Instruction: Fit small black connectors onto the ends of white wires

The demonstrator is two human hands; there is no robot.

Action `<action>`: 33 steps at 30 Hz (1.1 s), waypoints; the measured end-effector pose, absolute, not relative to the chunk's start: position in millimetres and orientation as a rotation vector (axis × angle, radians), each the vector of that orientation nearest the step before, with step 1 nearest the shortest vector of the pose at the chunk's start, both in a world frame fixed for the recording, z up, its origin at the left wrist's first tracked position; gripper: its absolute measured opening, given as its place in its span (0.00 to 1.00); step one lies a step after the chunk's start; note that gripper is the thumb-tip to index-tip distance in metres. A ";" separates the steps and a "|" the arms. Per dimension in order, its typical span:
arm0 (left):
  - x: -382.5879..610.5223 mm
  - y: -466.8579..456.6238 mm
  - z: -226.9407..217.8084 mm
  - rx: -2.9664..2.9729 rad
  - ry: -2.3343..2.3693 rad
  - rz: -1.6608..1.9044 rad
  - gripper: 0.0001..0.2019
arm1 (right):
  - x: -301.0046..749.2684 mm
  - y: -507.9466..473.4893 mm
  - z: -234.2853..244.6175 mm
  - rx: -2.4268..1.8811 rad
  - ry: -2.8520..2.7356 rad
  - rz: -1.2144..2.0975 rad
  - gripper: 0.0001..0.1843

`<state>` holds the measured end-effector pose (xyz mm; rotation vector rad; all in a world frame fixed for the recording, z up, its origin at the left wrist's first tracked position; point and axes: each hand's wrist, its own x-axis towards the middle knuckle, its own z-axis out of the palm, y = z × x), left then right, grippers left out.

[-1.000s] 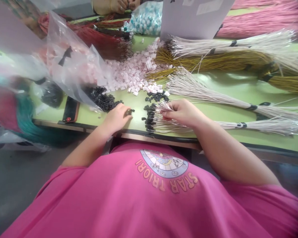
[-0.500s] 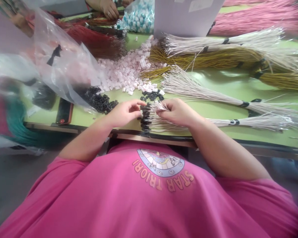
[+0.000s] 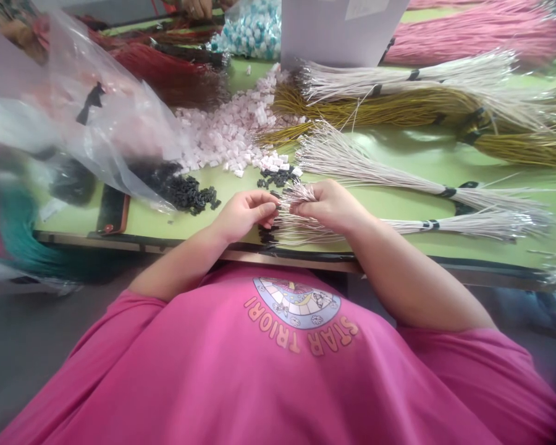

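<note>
My right hand is closed around a fan of thin white wires whose metal-tipped ends point left. At those tips my left hand pinches with thumb and forefinger; what lies between its fingertips is too small to make out. Below the left fingers, black connector housings sit in a row on the ends of other white wires lying at the table edge. A small group of loose black housings lies just beyond my hands. The tied part of the wire bundle stretches right, beneath my right forearm.
A heap of white connector housings and a black pile lie beyond my left hand, beside a clear plastic bag. White bundles and yellow bundles fill the right. Another person's hand shows at the top.
My left hand has moved right and its fingers have closed at the wire tips. My right hand stays on the wires. The whole view has shifted slightly.
</note>
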<state>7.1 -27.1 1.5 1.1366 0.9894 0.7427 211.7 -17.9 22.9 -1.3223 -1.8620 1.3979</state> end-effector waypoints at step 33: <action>16.7 -39.3 -7.0 1.452 1.190 0.787 0.09 | 210.1 -17.9 17.8 -1.337 -1.998 1.285 0.14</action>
